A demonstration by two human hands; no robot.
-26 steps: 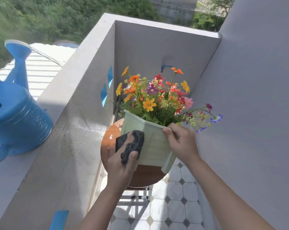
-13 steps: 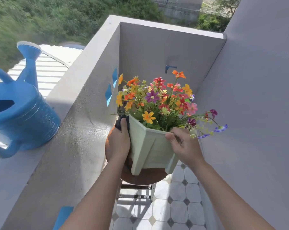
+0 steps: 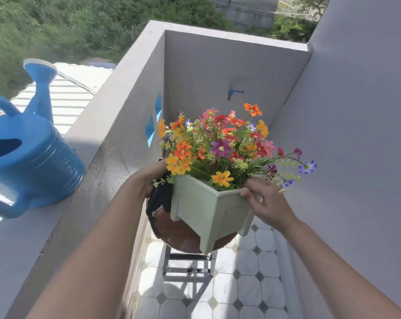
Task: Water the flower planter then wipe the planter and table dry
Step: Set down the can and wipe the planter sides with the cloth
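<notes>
Left hand (image 3: 148, 178): forearm bare, extended forward from the near left, holding a black crumpled cloth (image 3: 159, 199) against the left wall of the pale green square planter (image 3: 206, 208). Right hand (image 3: 267, 203): forearm bare, thumb and fingers pinching the planter's right rim.

The planter (image 3: 208, 210) is over the counter (image 3: 183, 236), with flowers (image 3: 220, 148) in it. My left hand (image 3: 148, 178) holds the cloth (image 3: 159, 199) against its left side; fingers of my right hand (image 3: 266, 203) grip its right rim. Far left, the watering can (image 3: 33, 162) stands on the ledge (image 3: 102, 125).
</notes>
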